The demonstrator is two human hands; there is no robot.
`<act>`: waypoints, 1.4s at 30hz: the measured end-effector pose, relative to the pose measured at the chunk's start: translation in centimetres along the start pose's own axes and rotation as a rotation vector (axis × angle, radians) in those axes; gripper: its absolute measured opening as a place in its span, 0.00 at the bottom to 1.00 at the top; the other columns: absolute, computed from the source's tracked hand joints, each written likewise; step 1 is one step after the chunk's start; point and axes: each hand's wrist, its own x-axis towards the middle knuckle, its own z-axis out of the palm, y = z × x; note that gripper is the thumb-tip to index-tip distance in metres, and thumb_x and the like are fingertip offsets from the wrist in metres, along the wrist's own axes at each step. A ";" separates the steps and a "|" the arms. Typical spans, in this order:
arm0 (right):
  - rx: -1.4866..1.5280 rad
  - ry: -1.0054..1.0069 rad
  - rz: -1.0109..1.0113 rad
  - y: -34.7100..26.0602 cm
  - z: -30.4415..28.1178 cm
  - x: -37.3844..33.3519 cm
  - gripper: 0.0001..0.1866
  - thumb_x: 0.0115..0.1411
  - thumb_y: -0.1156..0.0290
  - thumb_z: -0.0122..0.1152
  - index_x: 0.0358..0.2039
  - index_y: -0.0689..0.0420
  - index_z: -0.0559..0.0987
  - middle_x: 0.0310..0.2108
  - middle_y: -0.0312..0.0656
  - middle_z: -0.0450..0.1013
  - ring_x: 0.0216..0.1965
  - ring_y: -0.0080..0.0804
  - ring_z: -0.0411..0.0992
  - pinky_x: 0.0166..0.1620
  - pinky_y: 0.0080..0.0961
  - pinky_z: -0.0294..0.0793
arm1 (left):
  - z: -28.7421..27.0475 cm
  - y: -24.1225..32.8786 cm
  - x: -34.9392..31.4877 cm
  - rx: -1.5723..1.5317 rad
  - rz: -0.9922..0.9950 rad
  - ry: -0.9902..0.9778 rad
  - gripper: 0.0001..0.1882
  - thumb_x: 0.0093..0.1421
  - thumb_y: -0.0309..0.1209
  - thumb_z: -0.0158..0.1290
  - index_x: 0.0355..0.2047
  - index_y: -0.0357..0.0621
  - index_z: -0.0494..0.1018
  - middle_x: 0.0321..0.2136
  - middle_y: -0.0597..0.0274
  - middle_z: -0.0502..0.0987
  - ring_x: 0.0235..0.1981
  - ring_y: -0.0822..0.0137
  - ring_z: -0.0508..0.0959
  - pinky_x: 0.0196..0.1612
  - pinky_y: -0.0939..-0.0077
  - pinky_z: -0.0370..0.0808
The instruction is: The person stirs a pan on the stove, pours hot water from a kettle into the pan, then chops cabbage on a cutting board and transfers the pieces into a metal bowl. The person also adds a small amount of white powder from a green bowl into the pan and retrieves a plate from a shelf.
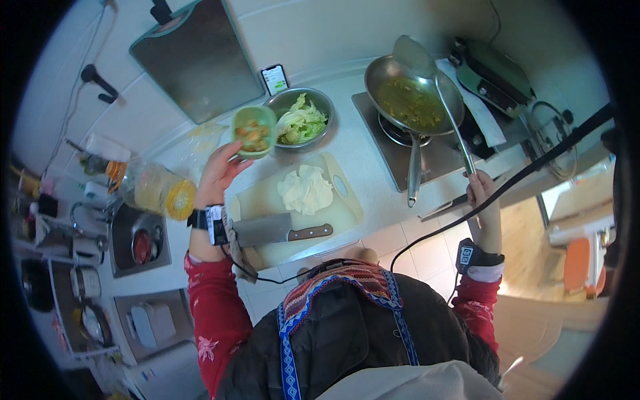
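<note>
Green bowl (251, 113) aloft, spatula (449, 112) gripped

The bowl hangs above the tabletop (381, 205), toward its back edge, with browned pieces inside. It looks light and stiff, though possibly slick; the wall below the rim seems the surest hold. The left hand (222, 171) has its fingers clamped on the near-left side. Over by the right, the right hand's (483, 191) fingers close round the spatula's handle end; that long metal tool probably feels head-heavy. Its head leans by the pan's (381, 75) back rim. A cutting board (345, 215) lies along the tabletop's front edge.
</note>
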 end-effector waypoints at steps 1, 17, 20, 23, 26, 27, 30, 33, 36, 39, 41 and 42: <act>-0.075 0.002 -0.057 -0.4 -0.6 1.0 0.12 0.59 0.65 0.54 0.37 0.60 0.74 0.17 0.29 0.64 0.16 0.14 0.60 0.18 0.12 0.56 | 2.6 -0.2 0.1 0.007 -0.021 -0.010 0.16 0.56 0.29 0.52 0.43 0.34 0.66 0.40 0.52 0.72 0.40 0.60 0.75 0.42 0.67 0.76; -0.840 0.132 -0.758 -3.9 -7.6 4.0 0.14 0.45 0.74 0.61 0.35 0.55 0.76 0.28 0.42 0.71 0.28 0.42 0.71 0.30 0.30 0.70 | 27.3 -4.6 7.4 0.231 -0.080 -0.156 0.17 0.56 0.34 0.54 0.42 0.37 0.68 0.36 0.60 0.74 0.35 0.69 0.75 0.37 0.73 0.75; -0.904 0.244 -0.793 -3.2 -8.8 4.5 0.15 0.44 0.74 0.62 0.36 0.54 0.76 0.28 0.41 0.70 0.27 0.40 0.71 0.28 0.29 0.70 | 29.1 -4.3 7.7 0.308 -0.063 -0.171 0.21 0.52 0.37 0.58 0.40 0.36 0.67 0.34 0.60 0.73 0.35 0.69 0.74 0.38 0.74 0.73; -0.905 0.325 -0.775 -2.2 -9.8 5.0 0.14 0.44 0.71 0.62 0.35 0.52 0.76 0.27 0.38 0.69 0.26 0.36 0.70 0.27 0.29 0.69 | 31.1 -4.6 8.4 0.462 0.013 -0.087 0.22 0.52 0.38 0.58 0.41 0.36 0.66 0.35 0.61 0.73 0.36 0.70 0.73 0.38 0.75 0.73; -0.856 0.344 -0.749 -1.2 -9.8 5.4 0.13 0.44 0.70 0.62 0.34 0.51 0.76 0.27 0.37 0.69 0.26 0.35 0.70 0.27 0.28 0.70 | 32.6 -4.9 9.2 0.540 0.035 -0.068 0.22 0.51 0.37 0.59 0.41 0.35 0.67 0.35 0.61 0.73 0.37 0.71 0.73 0.38 0.74 0.72; -0.843 0.334 -0.727 -1.2 -9.9 5.2 0.13 0.45 0.70 0.62 0.34 0.51 0.76 0.27 0.37 0.69 0.26 0.36 0.70 0.27 0.28 0.70 | 33.0 -4.8 9.4 0.539 0.032 -0.085 0.22 0.51 0.37 0.59 0.41 0.35 0.67 0.35 0.61 0.73 0.37 0.71 0.73 0.37 0.74 0.72; -0.838 0.372 -0.644 -0.2 -10.2 5.2 0.12 0.46 0.70 0.61 0.34 0.51 0.76 0.27 0.38 0.69 0.25 0.38 0.70 0.27 0.29 0.70 | 33.6 -5.2 10.8 0.729 0.076 -0.136 0.26 0.47 0.40 0.61 0.40 0.34 0.68 0.35 0.58 0.74 0.37 0.69 0.73 0.37 0.72 0.72; -0.827 0.427 -0.589 0.3 -11.6 5.0 0.12 0.46 0.70 0.61 0.34 0.52 0.76 0.27 0.39 0.70 0.25 0.38 0.71 0.27 0.29 0.70 | 34.3 -5.8 12.8 1.133 0.187 0.037 0.25 0.45 0.40 0.62 0.39 0.37 0.69 0.32 0.59 0.74 0.37 0.69 0.73 0.40 0.73 0.69; -0.856 0.419 -0.502 0.5 -12.7 4.5 0.12 0.46 0.70 0.62 0.34 0.52 0.76 0.27 0.38 0.70 0.26 0.38 0.72 0.28 0.28 0.70 | 35.0 -5.3 14.0 1.450 0.291 -0.010 0.28 0.41 0.40 0.65 0.38 0.34 0.69 0.33 0.52 0.74 0.38 0.62 0.73 0.42 0.69 0.69; -0.897 0.418 -0.477 0.9 -13.0 4.4 0.12 0.46 0.69 0.64 0.33 0.53 0.76 0.27 0.38 0.71 0.26 0.37 0.72 0.28 0.27 0.70 | 36.0 -5.5 13.9 1.827 0.602 0.052 0.30 0.38 0.39 0.65 0.38 0.33 0.68 0.37 0.48 0.71 0.41 0.54 0.71 0.44 0.64 0.70; -0.870 0.411 -0.445 1.1 -13.1 4.2 0.12 0.47 0.69 0.62 0.34 0.52 0.76 0.28 0.39 0.71 0.26 0.39 0.71 0.28 0.29 0.69 | 36.6 -5.7 13.6 1.936 0.611 0.064 0.29 0.38 0.37 0.65 0.38 0.35 0.68 0.39 0.48 0.70 0.43 0.51 0.70 0.45 0.62 0.69; -0.853 0.407 -0.432 1.2 -13.2 4.2 0.12 0.47 0.68 0.62 0.35 0.51 0.76 0.28 0.39 0.71 0.26 0.39 0.71 0.29 0.29 0.69 | 37.0 -5.8 13.5 1.985 0.634 0.070 0.29 0.37 0.37 0.65 0.38 0.35 0.68 0.40 0.48 0.69 0.44 0.49 0.69 0.46 0.61 0.69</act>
